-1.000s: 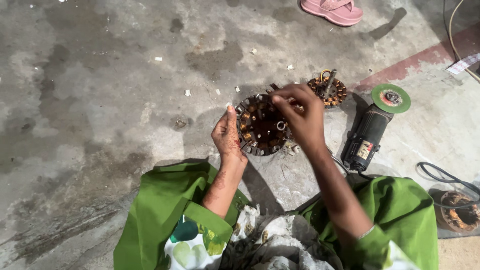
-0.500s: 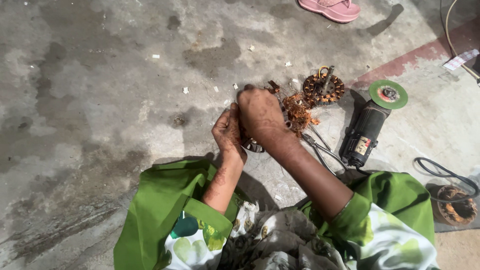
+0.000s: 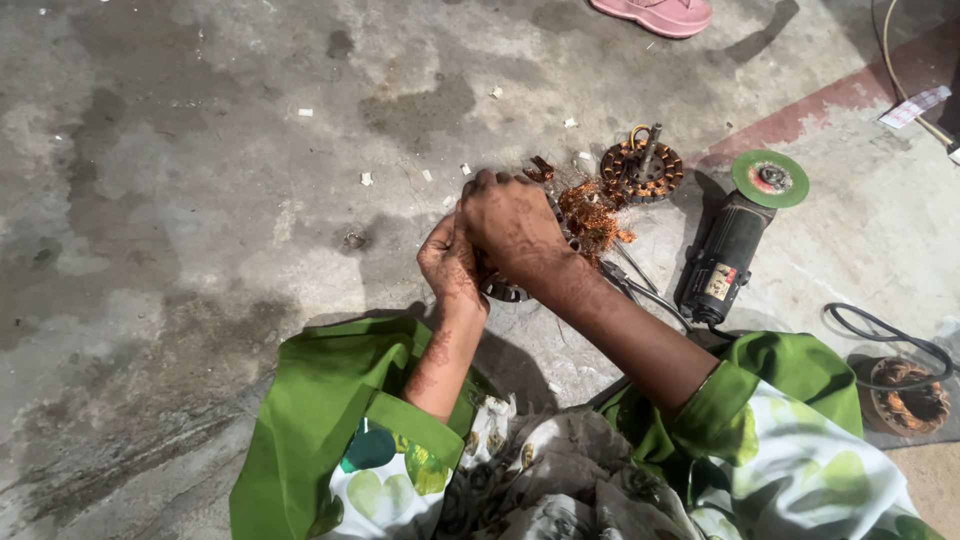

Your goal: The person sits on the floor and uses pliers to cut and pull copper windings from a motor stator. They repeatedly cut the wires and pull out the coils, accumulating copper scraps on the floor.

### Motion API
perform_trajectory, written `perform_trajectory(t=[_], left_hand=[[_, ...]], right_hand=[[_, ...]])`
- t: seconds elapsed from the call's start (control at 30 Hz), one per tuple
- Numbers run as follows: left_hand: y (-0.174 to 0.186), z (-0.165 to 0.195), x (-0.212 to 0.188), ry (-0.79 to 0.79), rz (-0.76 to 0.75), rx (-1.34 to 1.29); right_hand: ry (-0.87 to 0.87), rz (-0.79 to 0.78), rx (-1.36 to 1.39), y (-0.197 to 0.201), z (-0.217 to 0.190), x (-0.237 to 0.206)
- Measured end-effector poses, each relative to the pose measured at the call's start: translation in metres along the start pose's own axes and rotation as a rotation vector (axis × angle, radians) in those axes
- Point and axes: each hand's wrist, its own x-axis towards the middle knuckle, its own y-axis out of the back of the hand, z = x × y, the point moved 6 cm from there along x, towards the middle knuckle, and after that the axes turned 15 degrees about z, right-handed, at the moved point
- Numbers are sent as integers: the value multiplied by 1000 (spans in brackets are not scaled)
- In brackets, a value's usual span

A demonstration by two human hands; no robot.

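Note:
My left hand (image 3: 448, 262) and my right hand (image 3: 512, 226) are closed together around a round metal motor stator (image 3: 502, 290), held just above the concrete floor. Most of the stator is hidden behind my right hand; only its ribbed lower rim shows. A tuft of loose copper wire (image 3: 592, 214) sticks out to the right of my right hand. My green sleeves frame the bottom of the view.
A second stator with copper windings and a shaft (image 3: 641, 168) lies just beyond. A black angle grinder with a green disc (image 3: 737, 228) rests at right, its cable (image 3: 880, 330) looping to another coil (image 3: 908, 396). A pink sandal (image 3: 655, 13) is at the top.
My right hand has swung from the stator's far right rim to over its top, covering it. A clump of copper wire now shows at its right side.

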Motion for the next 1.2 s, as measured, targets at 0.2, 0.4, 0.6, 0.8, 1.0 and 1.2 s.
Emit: perform_trajectory(t=[0.2,0.4,0.6,0.8,1.0,1.2], left_hand=[[2,10,3,-32,110,70],[1,6,3,-72,52,23],[5,-1,9,-69,72,37],[2,0,6,-93,45,44],[1,5,2,-98,64,69],[1,9,5,-115,80,111]], right_hand=[[14,44,89,15,11,1],[-7,26,154,15,11,3],[-3,22,182,13,11,7],[-94,4,258,13,18,12],[-58,-72,192,9,15,12],[1,32,226,16,16,10]])
